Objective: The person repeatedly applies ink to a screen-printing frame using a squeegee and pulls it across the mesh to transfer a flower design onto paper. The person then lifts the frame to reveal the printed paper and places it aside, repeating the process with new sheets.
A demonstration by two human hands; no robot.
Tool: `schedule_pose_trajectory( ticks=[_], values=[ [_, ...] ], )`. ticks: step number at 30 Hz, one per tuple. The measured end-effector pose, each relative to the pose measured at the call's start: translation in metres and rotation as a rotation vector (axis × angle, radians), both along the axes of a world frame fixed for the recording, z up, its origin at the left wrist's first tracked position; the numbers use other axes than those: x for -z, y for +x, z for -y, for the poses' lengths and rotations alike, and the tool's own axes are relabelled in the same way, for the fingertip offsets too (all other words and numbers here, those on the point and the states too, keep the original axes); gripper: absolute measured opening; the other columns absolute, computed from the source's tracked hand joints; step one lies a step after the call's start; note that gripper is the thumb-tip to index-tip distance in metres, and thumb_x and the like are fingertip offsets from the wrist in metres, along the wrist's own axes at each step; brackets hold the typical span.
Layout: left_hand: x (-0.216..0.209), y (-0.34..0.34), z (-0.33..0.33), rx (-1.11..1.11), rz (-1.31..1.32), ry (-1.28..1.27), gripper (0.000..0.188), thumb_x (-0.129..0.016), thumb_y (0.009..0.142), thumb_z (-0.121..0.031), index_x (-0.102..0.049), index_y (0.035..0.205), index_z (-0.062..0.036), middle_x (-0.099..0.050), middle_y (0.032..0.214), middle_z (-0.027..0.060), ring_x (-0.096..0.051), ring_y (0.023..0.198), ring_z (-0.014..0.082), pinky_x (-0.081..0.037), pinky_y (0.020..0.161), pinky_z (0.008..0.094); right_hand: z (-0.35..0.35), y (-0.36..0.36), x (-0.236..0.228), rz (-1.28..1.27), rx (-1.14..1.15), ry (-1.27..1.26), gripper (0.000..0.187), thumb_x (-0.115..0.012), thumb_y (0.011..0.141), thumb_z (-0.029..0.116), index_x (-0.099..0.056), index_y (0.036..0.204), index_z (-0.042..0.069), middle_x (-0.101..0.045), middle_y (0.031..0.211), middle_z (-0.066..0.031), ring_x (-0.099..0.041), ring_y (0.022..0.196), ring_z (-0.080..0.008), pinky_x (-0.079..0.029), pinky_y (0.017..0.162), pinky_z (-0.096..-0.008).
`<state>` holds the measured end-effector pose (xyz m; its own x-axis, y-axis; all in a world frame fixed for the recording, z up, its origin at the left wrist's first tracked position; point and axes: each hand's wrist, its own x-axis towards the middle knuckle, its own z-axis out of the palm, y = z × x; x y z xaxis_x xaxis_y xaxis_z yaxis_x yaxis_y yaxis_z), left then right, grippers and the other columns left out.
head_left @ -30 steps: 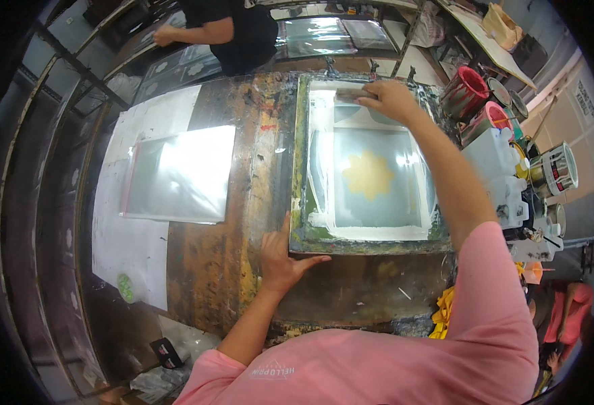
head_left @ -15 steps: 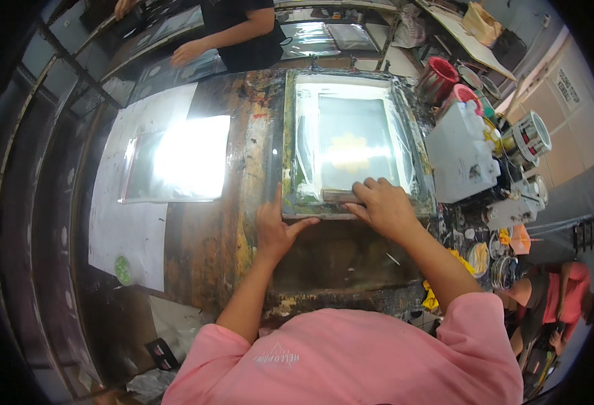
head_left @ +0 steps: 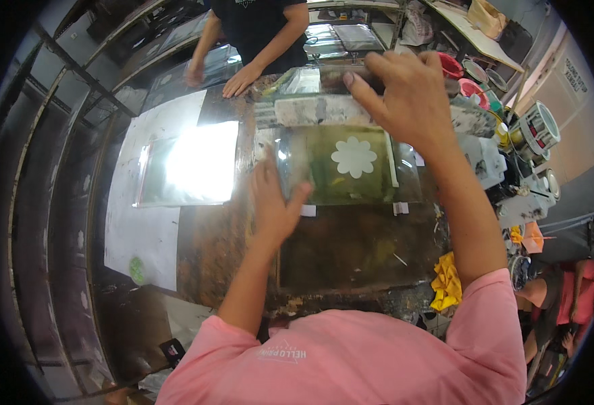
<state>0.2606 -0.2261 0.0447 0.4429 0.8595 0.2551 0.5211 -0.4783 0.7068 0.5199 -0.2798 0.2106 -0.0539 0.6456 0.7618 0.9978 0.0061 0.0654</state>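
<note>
From where I stand, the worker in the pink shirt (head_left: 341, 361) has both bare arms out over the stained counter (head_left: 351, 250), the right hand (head_left: 405, 94) raised at the far side and grasping, as far as the blur lets me see, a dark bar (head_left: 364, 77) between thumb and bent fingers. Just beneath that hand the frame (head_left: 324, 111) stands tilted up, its pale, smeared near edge clear of the counter. The left hand (head_left: 273, 206) is smeared by motion too, released, with thumb and fingers spread at the left edge of a clear sheet (head_left: 408, 192), though I cannot tell whether it touches. That sheet lies flat on the counter between the two arms, with a white flower (head_left: 354, 157) showing bright over a green panel (head_left: 324, 182), and small white tabs (head_left: 401, 208) sit around its edges. Over to the left, a glossy stack of clear plastic (head_left: 189, 165) rests on white paper (head_left: 142, 236), catching the light hard. A crumpled yellow cloth (head_left: 447, 282) lies by the right elbow, white jugs (head_left: 476, 162) stand beyond it, and across the counter a co-worker in a dark shirt (head_left: 260, 34) rests one hand on the surface
</note>
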Motion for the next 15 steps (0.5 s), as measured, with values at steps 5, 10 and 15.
schedule_pose_trajectory(
  ticks=[5, 10, 15],
  values=[
    [0.061, -0.021, 0.032, 0.017, -0.673, 0.149, 0.111, -0.046, 0.096, -0.083, -0.026, 0.170, -0.0027, -0.024, 0.175, 0.0271, -0.011, 0.165, 0.0421, 0.015, 0.117, 0.0803, -0.027, 0.018, -0.034, -0.029, -0.028, 0.027, 0.053, -0.062, 0.102, 0.053, -0.069, 0.085, 0.003, -0.067, 0.078, -0.0143, -0.065, 0.077, -0.0345, -0.040, 0.081, -0.0440],
    [0.034, 0.005, 0.014, 0.017, -0.324, 0.239, 0.086, -0.058, 0.104, -0.061, -0.049, 0.155, 0.0078, -0.048, 0.165, 0.0218, -0.030, 0.162, 0.0368, 0.011, 0.122, 0.0758, -0.045, 0.026, -0.061, -0.169, -0.012, -0.071, 0.054, -0.060, 0.103, 0.053, -0.074, 0.092, 0.002, -0.067, 0.075, -0.0178, -0.064, 0.074, -0.0393, -0.045, 0.077, -0.0468],
    [0.004, 0.011, -0.035, -0.195, 0.054, 0.152, 0.062, -0.076, 0.099, -0.031, -0.060, 0.146, 0.0053, -0.073, 0.132, 0.0214, -0.067, 0.123, 0.0338, -0.037, 0.117, 0.0521, -0.046, 0.026, -0.063, -0.179, -0.010, -0.093, 0.053, -0.062, 0.102, 0.051, -0.077, 0.103, 0.000, -0.067, 0.075, -0.0214, -0.064, 0.072, -0.0415, -0.048, 0.073, -0.0478]
  ],
)
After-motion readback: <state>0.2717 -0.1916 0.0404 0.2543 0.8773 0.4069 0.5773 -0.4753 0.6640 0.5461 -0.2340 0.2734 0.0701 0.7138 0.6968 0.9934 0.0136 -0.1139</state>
